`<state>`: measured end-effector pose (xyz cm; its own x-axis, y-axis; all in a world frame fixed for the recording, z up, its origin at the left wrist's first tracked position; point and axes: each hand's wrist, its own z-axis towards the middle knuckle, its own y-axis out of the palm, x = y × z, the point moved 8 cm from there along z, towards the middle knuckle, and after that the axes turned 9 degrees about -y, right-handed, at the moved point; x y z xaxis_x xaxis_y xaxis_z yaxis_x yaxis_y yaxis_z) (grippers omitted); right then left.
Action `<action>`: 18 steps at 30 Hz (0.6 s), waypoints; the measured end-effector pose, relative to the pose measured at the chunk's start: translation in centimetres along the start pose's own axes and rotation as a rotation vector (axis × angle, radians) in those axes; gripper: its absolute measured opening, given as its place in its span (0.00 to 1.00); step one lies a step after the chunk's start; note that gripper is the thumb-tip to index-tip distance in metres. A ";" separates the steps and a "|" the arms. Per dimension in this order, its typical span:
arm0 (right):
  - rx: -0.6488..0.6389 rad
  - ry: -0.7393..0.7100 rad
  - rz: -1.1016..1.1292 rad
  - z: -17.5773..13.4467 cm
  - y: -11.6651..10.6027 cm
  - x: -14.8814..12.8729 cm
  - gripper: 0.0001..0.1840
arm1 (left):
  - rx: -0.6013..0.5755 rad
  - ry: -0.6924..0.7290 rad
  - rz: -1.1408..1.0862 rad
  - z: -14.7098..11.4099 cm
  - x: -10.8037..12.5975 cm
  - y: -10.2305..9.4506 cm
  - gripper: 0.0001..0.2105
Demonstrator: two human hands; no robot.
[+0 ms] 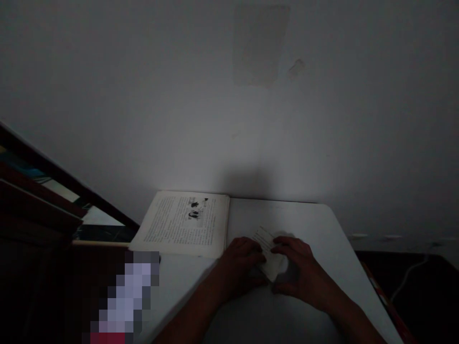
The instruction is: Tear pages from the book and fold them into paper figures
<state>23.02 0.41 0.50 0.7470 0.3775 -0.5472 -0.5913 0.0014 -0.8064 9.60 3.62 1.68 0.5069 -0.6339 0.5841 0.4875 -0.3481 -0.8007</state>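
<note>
Forearms, then left hand and right hand, printed paper (slanted) between.

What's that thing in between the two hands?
A small piece of printed paper lies between the left hand and the right hand. The head view shows it.

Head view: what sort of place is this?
Probably a dim indoor study corner, perhaps at home: a white table stands against a plain wall, with a printed book lying on it and a small printed paper to the book's right.
</note>
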 end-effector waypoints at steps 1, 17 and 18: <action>0.006 -0.009 -0.002 0.0 -0.1 0.0 0.34 | 0.017 0.004 -0.003 0.0 0.0 0.0 0.15; 0.110 -0.144 -0.034 0.1 -1.3 -0.3 0.08 | 0.072 -0.121 0.115 -0.1 -1.0 -0.4 0.06; 0.117 -0.147 -0.038 0.2 -1.4 -0.4 0.07 | 0.080 -0.135 0.105 -0.1 -1.2 -0.5 0.07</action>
<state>23.49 0.43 1.84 0.7221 0.5064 -0.4714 -0.6014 0.1227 -0.7895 8.68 4.45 1.34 0.6466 -0.5633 0.5145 0.4792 -0.2249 -0.8484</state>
